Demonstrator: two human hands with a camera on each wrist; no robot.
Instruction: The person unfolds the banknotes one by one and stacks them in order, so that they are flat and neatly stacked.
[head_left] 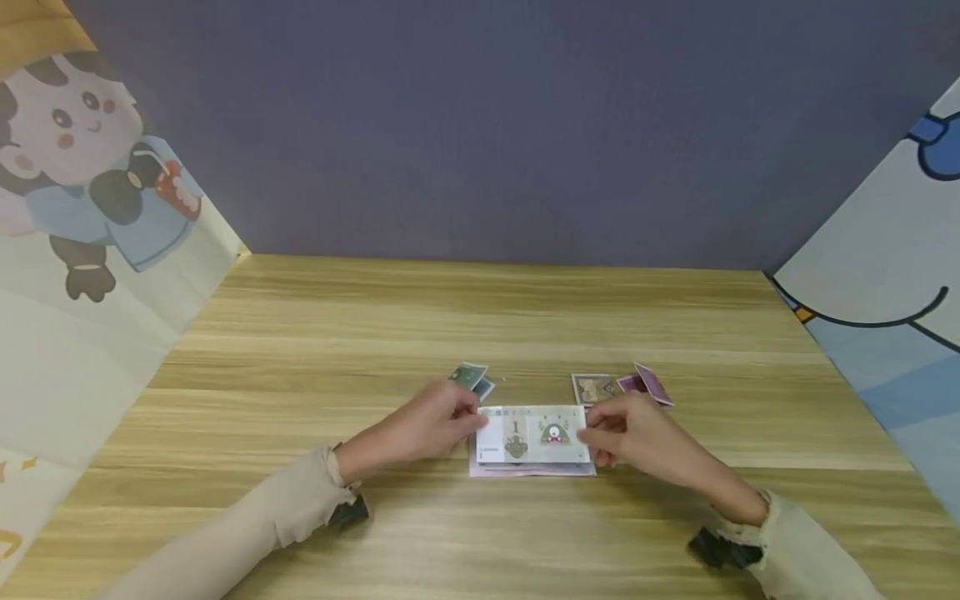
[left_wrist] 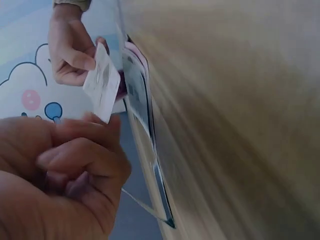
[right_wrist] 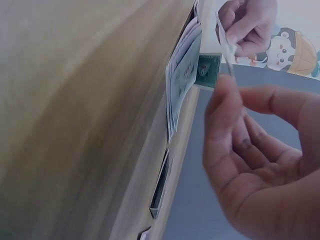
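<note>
A pale play banknote [head_left: 534, 435] marked "1", with a small cartoon figure on it, is stretched flat between both hands. My left hand [head_left: 441, 421] pinches its left end between thumb and fingers. At the other end my right hand [head_left: 633, 435] pinches the right edge the same way. Just beneath, a stack of notes [head_left: 532, 471] lies on the table, mostly covered by the held note in the head view. Both wrist views show the held note above the stack [left_wrist: 137, 92], with space between them.
Beyond the left hand lies a folded green note [head_left: 469, 376]. Past the right hand are a brownish note [head_left: 592, 388] and a folded purple note [head_left: 651, 385]. The wooden table [head_left: 480, 325] ends at a dark blue panel [head_left: 495, 133], with cartoon-printed sheets on both sides.
</note>
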